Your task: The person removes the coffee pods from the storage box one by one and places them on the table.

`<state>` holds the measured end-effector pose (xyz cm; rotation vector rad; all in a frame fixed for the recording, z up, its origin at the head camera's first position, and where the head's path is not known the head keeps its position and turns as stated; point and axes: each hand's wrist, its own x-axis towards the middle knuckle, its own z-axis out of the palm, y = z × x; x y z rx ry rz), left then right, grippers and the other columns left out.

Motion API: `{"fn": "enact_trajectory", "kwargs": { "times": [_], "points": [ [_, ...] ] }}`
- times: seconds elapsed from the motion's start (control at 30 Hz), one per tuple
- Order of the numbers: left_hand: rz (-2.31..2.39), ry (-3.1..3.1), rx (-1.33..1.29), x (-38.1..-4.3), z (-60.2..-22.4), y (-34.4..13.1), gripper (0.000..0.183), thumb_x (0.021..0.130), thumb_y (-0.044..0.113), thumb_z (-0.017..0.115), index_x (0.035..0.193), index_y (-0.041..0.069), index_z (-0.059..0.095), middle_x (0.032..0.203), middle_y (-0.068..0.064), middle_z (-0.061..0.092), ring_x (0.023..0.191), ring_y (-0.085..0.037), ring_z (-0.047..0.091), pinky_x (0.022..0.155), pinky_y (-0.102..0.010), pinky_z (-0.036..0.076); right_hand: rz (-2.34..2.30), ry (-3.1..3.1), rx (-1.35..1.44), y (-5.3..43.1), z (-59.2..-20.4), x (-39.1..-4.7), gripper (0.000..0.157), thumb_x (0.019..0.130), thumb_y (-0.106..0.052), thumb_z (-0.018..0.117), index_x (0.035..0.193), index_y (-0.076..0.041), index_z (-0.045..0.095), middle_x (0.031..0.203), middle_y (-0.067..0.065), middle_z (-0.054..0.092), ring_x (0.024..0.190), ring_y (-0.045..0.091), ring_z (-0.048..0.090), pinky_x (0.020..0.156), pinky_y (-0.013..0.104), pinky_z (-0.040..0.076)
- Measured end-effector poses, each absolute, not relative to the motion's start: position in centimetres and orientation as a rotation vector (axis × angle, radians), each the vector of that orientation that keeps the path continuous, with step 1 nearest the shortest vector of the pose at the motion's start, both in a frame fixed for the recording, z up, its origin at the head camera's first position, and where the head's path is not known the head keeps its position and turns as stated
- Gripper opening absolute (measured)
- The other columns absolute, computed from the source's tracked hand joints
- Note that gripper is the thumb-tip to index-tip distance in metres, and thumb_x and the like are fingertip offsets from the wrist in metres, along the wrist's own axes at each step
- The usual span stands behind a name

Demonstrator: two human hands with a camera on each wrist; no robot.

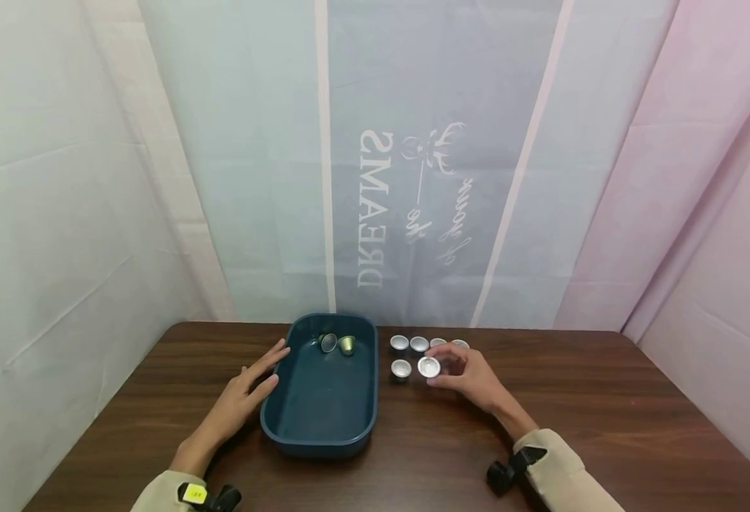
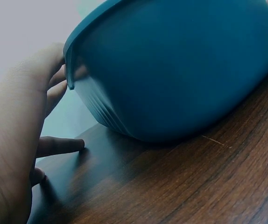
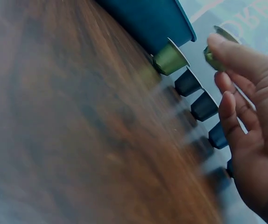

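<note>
My right hand (image 1: 473,375) pinches a green coffee capsule (image 1: 429,367) between thumb and fingers, its silvery lid facing the head camera. In the right wrist view this capsule (image 3: 211,58) is held up above the table. Another green capsule (image 3: 171,59) stands beside it, with several dark capsules (image 3: 204,106) in a row behind. My left hand (image 1: 239,400) rests at the left rim of a blue plastic bin (image 1: 320,444), fingers extended. The left wrist view shows lower fingers (image 2: 61,145) reaching down by the tabletop. Inside the bin's far end lie a green capsule (image 1: 347,345) and another capsule (image 1: 328,343).
The bin stands on a dark wooden table (image 1: 438,462), left of the capsules. A printed curtain (image 1: 272,178) hangs behind the table's back edge, with pale cloth at both sides. The back row of capsules (image 1: 399,343) stands near that edge, partly behind my right hand.
</note>
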<state>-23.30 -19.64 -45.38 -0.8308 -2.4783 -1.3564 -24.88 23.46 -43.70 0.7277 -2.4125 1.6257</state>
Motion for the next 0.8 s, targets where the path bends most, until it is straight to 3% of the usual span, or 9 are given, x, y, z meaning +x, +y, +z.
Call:
{"fn": "enact_trajectory", "kwargs": {
  "times": [0.13,0.27,0.4,0.53,0.8],
  "points": [
    [-1.354,-2.489,-0.818,-23.2,-45.1,-19.5,0.049,0.099,0.006,0.049,0.146,0.013,0.041,0.154,-0.006,0.027,0.137,-0.040,0.028,0.094,-0.079,0.003,1.603,-2.483,0.672,23.6,-45.1,-25.3,0.040,0.071,-0.009,0.085,0.107,-0.010,0.068,0.098,0.003,0.068,0.076,0.013,0.061,0.065,0.025,0.049],
    [-1.359,-2.496,-0.809,-22.9,-44.9,-19.5,0.048,0.099,0.007,0.049,0.146,0.013,0.041,0.154,-0.008,0.027,0.137,-0.042,0.027,0.093,-0.080,0.004,1.575,-2.537,0.645,23.0,-43.7,-24.2,0.037,0.073,-0.009,0.084,0.107,-0.007,0.068,0.096,0.005,0.069,0.078,0.013,0.061,0.065,0.025,0.049],
    [-1.363,-2.490,-0.813,-23.1,-45.1,-19.6,0.050,0.099,0.009,0.050,0.147,0.018,0.040,0.155,-0.006,0.027,0.137,-0.039,0.028,0.094,-0.079,0.004,1.537,-2.584,0.616,22.4,-42.3,-23.4,0.036,0.074,-0.008,0.082,0.107,-0.003,0.067,0.097,0.007,0.068,0.086,0.018,0.063,0.069,0.026,0.050],
    [-1.371,-2.483,-0.823,-23.4,-45.3,-19.7,0.050,0.099,0.010,0.050,0.147,0.020,0.040,0.155,-0.003,0.027,0.138,-0.037,0.029,0.094,-0.079,0.004,1.495,-2.598,0.599,22.6,-43.2,-24.2,0.036,0.074,-0.008,0.083,0.107,-0.004,0.067,0.096,0.007,0.069,0.087,0.022,0.063,0.069,0.027,0.051],
    [-1.373,-2.479,-0.831,-23.5,-45.3,-19.7,0.051,0.099,0.010,0.050,0.147,0.021,0.040,0.155,-0.004,0.027,0.137,-0.037,0.029,0.094,-0.080,0.004,1.428,-2.615,0.572,23.1,-45.5,-25.7,0.037,0.073,-0.019,0.084,0.106,-0.013,0.068,0.094,-0.001,0.070,0.082,0.013,0.063,0.068,0.026,0.052]
  ]
}}
